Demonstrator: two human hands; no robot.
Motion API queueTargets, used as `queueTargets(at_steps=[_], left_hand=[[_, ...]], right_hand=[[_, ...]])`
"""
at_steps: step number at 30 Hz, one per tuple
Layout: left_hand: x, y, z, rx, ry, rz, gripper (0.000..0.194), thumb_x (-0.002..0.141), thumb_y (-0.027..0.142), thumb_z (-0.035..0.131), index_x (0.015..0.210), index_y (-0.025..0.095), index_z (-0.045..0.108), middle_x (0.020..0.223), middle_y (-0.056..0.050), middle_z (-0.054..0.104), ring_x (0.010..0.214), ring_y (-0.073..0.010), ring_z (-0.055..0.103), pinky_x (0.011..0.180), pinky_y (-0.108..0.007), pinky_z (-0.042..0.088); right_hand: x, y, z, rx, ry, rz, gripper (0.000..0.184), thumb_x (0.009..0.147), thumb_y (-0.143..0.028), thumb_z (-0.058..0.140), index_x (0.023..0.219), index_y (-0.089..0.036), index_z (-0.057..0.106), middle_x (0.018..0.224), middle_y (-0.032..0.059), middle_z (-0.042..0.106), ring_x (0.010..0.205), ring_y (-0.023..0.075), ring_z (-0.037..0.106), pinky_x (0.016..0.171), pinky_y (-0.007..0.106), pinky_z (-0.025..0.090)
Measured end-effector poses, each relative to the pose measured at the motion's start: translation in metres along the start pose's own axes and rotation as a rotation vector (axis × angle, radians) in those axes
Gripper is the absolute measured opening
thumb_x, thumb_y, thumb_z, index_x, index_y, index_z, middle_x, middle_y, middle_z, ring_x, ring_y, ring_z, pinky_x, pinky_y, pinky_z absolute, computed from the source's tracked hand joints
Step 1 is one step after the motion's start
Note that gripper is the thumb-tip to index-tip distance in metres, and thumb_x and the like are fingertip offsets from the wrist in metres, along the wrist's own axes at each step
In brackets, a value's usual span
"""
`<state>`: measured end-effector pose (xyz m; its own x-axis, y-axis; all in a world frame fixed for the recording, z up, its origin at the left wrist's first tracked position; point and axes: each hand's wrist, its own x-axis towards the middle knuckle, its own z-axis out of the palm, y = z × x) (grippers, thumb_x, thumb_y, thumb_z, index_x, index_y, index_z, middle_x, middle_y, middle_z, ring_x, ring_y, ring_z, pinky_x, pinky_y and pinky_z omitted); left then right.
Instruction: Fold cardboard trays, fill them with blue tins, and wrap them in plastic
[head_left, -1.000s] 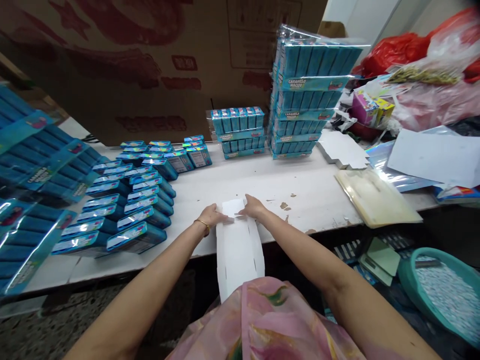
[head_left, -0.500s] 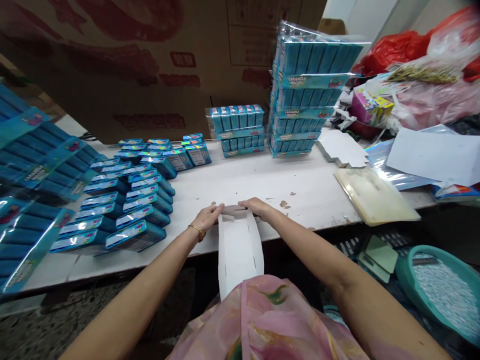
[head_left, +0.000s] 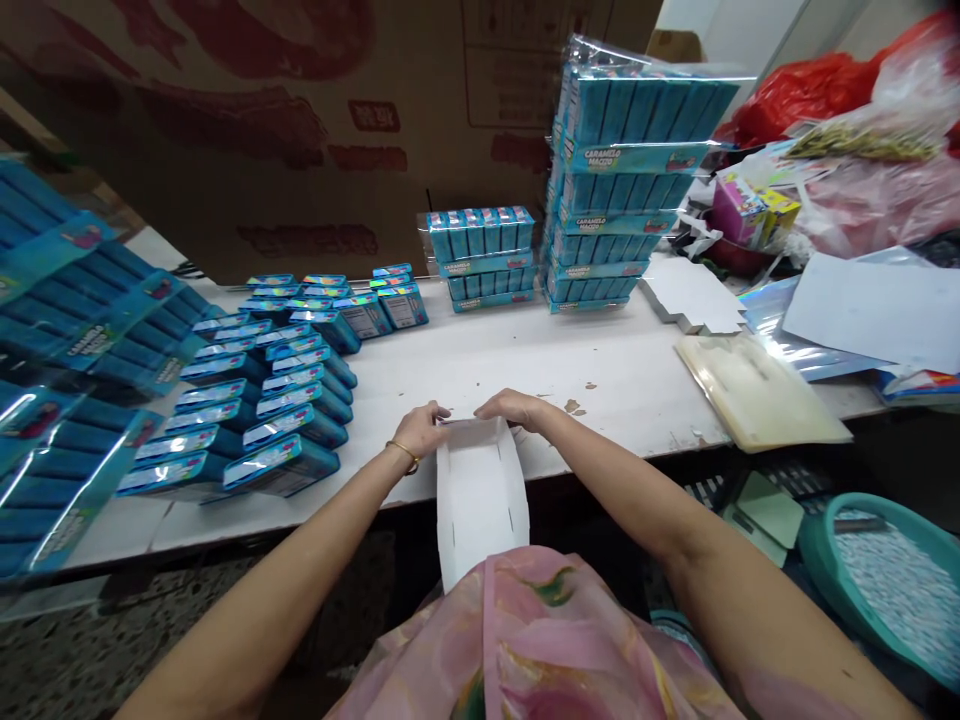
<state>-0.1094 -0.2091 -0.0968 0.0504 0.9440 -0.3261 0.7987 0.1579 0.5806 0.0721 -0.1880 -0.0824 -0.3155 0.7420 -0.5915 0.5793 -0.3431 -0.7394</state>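
A long white cardboard tray [head_left: 480,495], its side walls partly raised, lies between my arms, its near end against my body and its far end over the table's front edge. My left hand [head_left: 421,430] grips the far left corner, thumb and fingers closed on the card. At the far right corner, my right hand [head_left: 514,408] pinches the end wall, which now stands up. Some of my fingertips are hidden behind the card. To the left of my left hand, small blue boxes [head_left: 289,440] stand in two rows on the white table [head_left: 480,355].
Film-covered packs of blue boxes are stacked at the back right [head_left: 622,190], back middle [head_left: 484,260] and far left [head_left: 90,330]. Flat white card blanks [head_left: 694,290] and a pile of clear plastic sheets [head_left: 761,390] lie right. A teal basin [head_left: 885,580] stands lower right.
The tray's end flap has been folded from leaning inward to standing up. My hands stay at its far corners, with the left fingers shifted slightly. The view has moved a little.
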Motion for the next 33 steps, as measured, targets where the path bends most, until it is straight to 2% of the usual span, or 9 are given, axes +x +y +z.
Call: queueTargets(at_steps=[7, 10, 13, 17, 21, 25, 28, 31, 33], left_hand=[[-0.005, -0.010, 0.002, -0.098, -0.057, 0.059, 0.036, 0.064, 0.039, 0.048, 0.085, 0.015, 0.066, 0.065, -0.001, 0.060, 0.068, -0.0171, 0.054, 0.060, -0.025, 0.039], [-0.006, -0.009, 0.003, -0.083, -0.028, 0.083, 0.034, 0.065, 0.040, 0.048, 0.080, 0.016, 0.067, 0.069, -0.002, 0.062, 0.071, -0.0178, 0.054, 0.064, -0.026, 0.040], [-0.007, -0.006, 0.002, -0.024, -0.004, 0.063, 0.032, 0.062, 0.034, 0.051, 0.084, 0.016, 0.067, 0.075, -0.003, 0.064, 0.072, -0.0176, 0.055, 0.066, -0.025, 0.040], [-0.001, 0.001, -0.003, 0.081, -0.056, 0.011, 0.032, 0.061, 0.029, 0.052, 0.086, 0.017, 0.068, 0.073, -0.003, 0.064, 0.072, -0.0172, 0.056, 0.062, -0.023, 0.040], [0.013, 0.014, -0.006, 0.133, -0.143, 0.012, 0.018, 0.051, 0.026, 0.059, 0.065, 0.020, 0.070, 0.062, -0.001, 0.063, 0.066, -0.0168, 0.055, 0.058, -0.023, 0.037], [0.022, 0.020, -0.006, 0.121, -0.213, 0.036, 0.018, 0.044, 0.024, 0.063, 0.061, 0.021, 0.069, 0.056, 0.002, 0.062, 0.061, -0.0149, 0.052, 0.055, -0.022, 0.035], [0.023, 0.017, -0.006, 0.075, -0.247, 0.046, 0.019, 0.051, 0.033, 0.060, 0.062, 0.020, 0.069, 0.054, 0.002, 0.061, 0.060, -0.0139, 0.052, 0.055, -0.021, 0.036], [0.023, 0.012, -0.007, 0.025, -0.222, 0.041, 0.029, 0.061, 0.041, 0.051, 0.063, 0.018, 0.068, 0.057, 0.001, 0.061, 0.063, -0.0143, 0.051, 0.056, -0.021, 0.036], [0.023, 0.010, -0.007, -0.008, -0.199, 0.033, 0.032, 0.063, 0.042, 0.049, 0.066, 0.016, 0.068, 0.058, 0.000, 0.061, 0.064, -0.0145, 0.051, 0.056, -0.021, 0.037]], right_hand=[[0.013, -0.029, 0.002, -0.685, -0.096, -0.153, 0.027, 0.058, -0.023, 0.067, 0.085, -0.019, 0.069, 0.085, 0.0029, 0.067, 0.081, 0.0179, 0.059, 0.065, 0.022, 0.042], [0.019, -0.040, 0.010, -0.952, -0.113, -0.233, 0.031, 0.051, -0.017, 0.070, 0.082, -0.019, 0.069, 0.084, 0.0048, 0.067, 0.080, 0.0212, 0.060, 0.068, 0.026, 0.043], [0.021, -0.046, 0.017, -1.118, -0.143, -0.297, 0.030, 0.052, -0.013, 0.067, 0.082, -0.017, 0.068, 0.084, 0.0084, 0.067, 0.079, 0.0237, 0.061, 0.068, 0.030, 0.044], [0.021, -0.049, 0.019, -1.129, -0.186, -0.272, 0.025, 0.054, -0.017, 0.066, 0.080, -0.017, 0.068, 0.080, 0.0073, 0.067, 0.080, 0.0228, 0.061, 0.071, 0.030, 0.044], [0.021, -0.043, 0.012, -1.080, -0.155, -0.282, 0.025, 0.057, -0.021, 0.066, 0.081, -0.017, 0.069, 0.083, 0.0074, 0.067, 0.081, 0.0227, 0.060, 0.070, 0.029, 0.044], [0.018, -0.028, -0.009, -0.718, -0.191, -0.220, 0.031, 0.066, -0.026, 0.061, 0.096, -0.020, 0.066, 0.094, 0.0021, 0.066, 0.083, 0.0155, 0.059, 0.068, 0.020, 0.043], [0.012, -0.020, -0.020, -0.564, -0.241, -0.182, 0.041, 0.065, -0.023, 0.063, 0.106, -0.021, 0.061, 0.098, -0.0003, 0.064, 0.087, 0.0129, 0.058, 0.069, 0.017, 0.042], [0.003, -0.017, -0.015, -0.701, -0.233, -0.292, 0.051, 0.060, -0.020, 0.068, 0.110, -0.023, 0.058, 0.100, 0.0003, 0.064, 0.090, 0.0155, 0.057, 0.072, 0.020, 0.041], [-0.001, -0.017, -0.005, -0.897, -0.103, -0.367, 0.038, 0.067, -0.019, 0.061, 0.105, -0.021, 0.060, 0.099, 0.0043, 0.064, 0.091, 0.0188, 0.057, 0.073, 0.024, 0.041]])
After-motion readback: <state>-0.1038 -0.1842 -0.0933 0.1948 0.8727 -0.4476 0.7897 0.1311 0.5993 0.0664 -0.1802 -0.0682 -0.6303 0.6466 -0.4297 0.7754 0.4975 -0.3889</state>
